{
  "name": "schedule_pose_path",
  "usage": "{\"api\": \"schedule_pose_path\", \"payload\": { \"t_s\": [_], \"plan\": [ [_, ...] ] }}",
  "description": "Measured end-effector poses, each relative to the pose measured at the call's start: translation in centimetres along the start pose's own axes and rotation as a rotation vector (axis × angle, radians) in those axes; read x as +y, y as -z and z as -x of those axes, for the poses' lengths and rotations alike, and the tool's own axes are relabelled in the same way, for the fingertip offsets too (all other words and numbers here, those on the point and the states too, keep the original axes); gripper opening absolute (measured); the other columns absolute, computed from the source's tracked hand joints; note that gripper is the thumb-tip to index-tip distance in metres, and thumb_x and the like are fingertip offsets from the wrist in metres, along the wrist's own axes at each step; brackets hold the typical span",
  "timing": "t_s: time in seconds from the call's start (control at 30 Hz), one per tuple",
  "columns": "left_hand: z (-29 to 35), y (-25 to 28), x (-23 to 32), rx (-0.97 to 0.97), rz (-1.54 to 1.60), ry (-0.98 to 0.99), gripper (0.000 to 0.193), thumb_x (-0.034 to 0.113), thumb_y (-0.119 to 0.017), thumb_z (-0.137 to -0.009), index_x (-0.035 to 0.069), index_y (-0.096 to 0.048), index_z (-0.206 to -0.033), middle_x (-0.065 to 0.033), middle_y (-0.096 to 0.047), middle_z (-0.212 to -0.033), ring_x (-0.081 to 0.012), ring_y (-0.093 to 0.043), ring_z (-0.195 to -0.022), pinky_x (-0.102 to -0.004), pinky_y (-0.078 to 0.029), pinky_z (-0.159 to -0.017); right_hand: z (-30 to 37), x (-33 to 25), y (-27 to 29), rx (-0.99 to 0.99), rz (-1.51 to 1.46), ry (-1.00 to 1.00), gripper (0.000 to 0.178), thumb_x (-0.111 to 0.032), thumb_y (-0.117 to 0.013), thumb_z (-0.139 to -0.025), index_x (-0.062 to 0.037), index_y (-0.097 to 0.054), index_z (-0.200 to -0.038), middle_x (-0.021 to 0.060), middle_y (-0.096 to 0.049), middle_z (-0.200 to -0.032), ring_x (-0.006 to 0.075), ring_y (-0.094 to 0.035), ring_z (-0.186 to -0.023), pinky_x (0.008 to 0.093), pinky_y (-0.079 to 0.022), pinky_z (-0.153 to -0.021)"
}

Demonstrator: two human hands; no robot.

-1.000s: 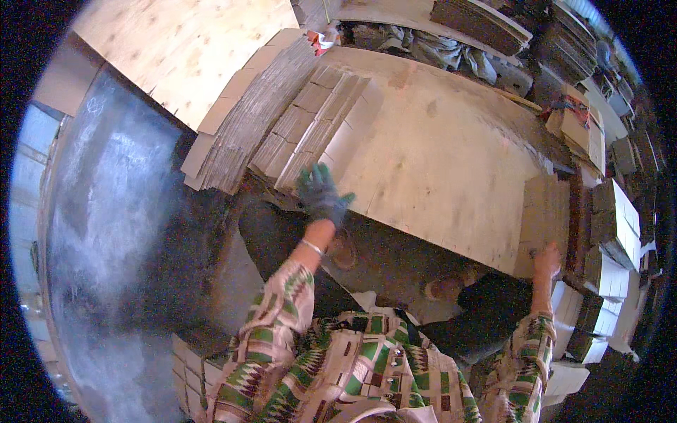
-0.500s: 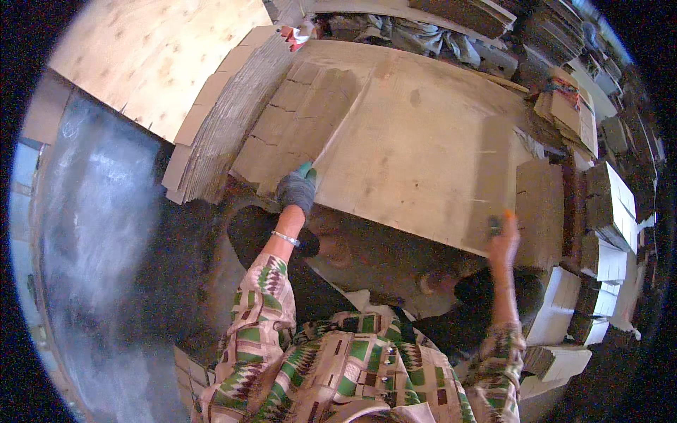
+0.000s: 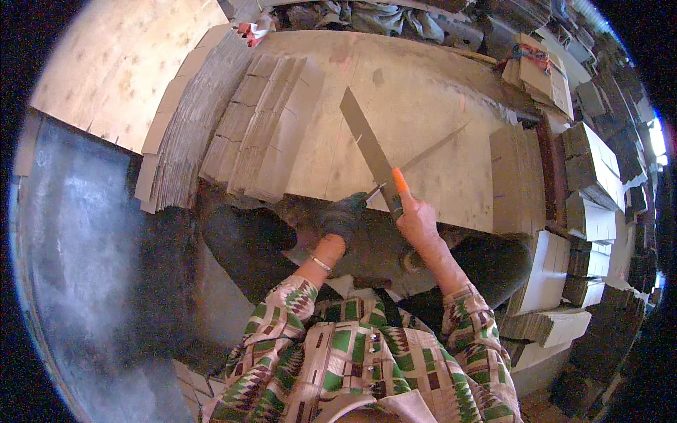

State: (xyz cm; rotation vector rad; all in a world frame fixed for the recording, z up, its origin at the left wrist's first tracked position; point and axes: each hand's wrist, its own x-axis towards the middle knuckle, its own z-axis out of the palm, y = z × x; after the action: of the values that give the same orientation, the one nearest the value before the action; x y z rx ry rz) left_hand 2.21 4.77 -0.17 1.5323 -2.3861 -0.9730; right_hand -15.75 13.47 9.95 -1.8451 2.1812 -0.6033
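A flat brown cardboard sheet (image 3: 367,144) stands tilted on edge over the pale wooden board (image 3: 430,99). My right hand (image 3: 417,218), bare with an orange cover on one finger, grips the sheet's lower end. My left hand (image 3: 343,215), in a dark glove, holds the same end from the left at the board's near edge. A stack of flat cardboard pieces (image 3: 264,127) lies on the board to the left of my hands.
A taller fanned pile of cardboard (image 3: 180,141) lies left of the stack. Another stack (image 3: 515,176) sits on the board's right end. White-edged bundles (image 3: 585,176) stand along the right. A second wooden board (image 3: 113,63) lies at far left, above dark floor (image 3: 84,247).
Both hands have come together at the board's near edge. A cardboard sheet that was not in my hands before is now lifted between them.
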Motion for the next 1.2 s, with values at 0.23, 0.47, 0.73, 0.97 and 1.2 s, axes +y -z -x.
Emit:
{"api": "schedule_pose_path", "payload": {
  "t_s": [0.23, 0.47, 0.73, 0.97, 1.2],
  "plan": [
    [0.3, 1.4, 2.0, -0.044, 0.054, -0.018, 0.038, 0.037, -0.049, -0.101, 0.02, -0.066, -0.13, -0.013, -0.069, -0.124, -0.0388, -0.066, -0.112, -0.0479, -0.052, -0.096, -0.3, 1.9, -4.1, -0.103, 0.112, 0.058, 0.102, 0.005, -0.064, -0.071, -0.0214, -0.025, -0.161, 0.0155, -0.071, -0.086, 0.0367, -0.069, -0.074, 0.0474, -0.054, -0.064],
    [-1.1, 7.8, -1.7, 0.486, -0.091, -0.11, 0.086, 0.061, -0.069, -0.084, 0.005, -0.049, -0.147, -0.0223, -0.046, -0.154, -0.0424, -0.041, -0.142, -0.0526, -0.03, -0.119, -2.0, -1.1, 1.8, -0.142, 0.072, -0.133, 0.097, 0.005, -0.064, -0.073, -0.017, -0.026, -0.16, 0.0221, -0.066, -0.112, 0.0431, -0.067, -0.094, 0.0509, -0.055, -0.077],
    [-3.5, 18.4, -12.5, 0.378, -0.696, 0.316, 0.078, 0.051, -0.075, -0.081, 0.012, -0.053, -0.143, -0.0114, -0.038, -0.159, -0.0374, -0.026, -0.15, -0.0552, -0.018, -0.123, -6.5, -2.0, -1.4, -0.151, 0.115, -0.021, 0.092, 0.004, -0.067, -0.075, -0.0111, -0.028, -0.158, 0.0204, -0.07, -0.101, 0.043, -0.068, -0.085, 0.0522, -0.057, -0.07],
    [-4.4, 16.2, -9.1, 0.549, -0.361, 0.115, 0.035, 0.031, -0.068, -0.089, 0.015, -0.071, -0.12, -0.0128, -0.066, -0.127, -0.0356, -0.06, -0.121, -0.0484, -0.046, -0.104, -5.2, -1.8, -0.1, -0.11, 0.023, -0.049, 0.103, 0.003, -0.066, -0.075, -0.0222, -0.018, -0.163, 0.0187, -0.071, -0.08, 0.0428, -0.069, -0.074, 0.0526, -0.056, -0.064],
    [-4.3, 10.3, -4.8, 0.373, -0.14, -0.001, 0.029, 0.033, -0.056, -0.098, 0.019, -0.072, -0.118, -0.0142, -0.073, -0.108, -0.0366, -0.069, -0.099, -0.0479, -0.055, -0.086, -4.2, -3.7, 0.5, 0.076, -0.202, 0.141, 0.096, 0.008, -0.058, -0.075, -0.0229, -0.029, -0.161, 0.0216, -0.07, -0.083, 0.0434, -0.067, -0.072, 0.0517, -0.054, -0.064]
  ]
}}
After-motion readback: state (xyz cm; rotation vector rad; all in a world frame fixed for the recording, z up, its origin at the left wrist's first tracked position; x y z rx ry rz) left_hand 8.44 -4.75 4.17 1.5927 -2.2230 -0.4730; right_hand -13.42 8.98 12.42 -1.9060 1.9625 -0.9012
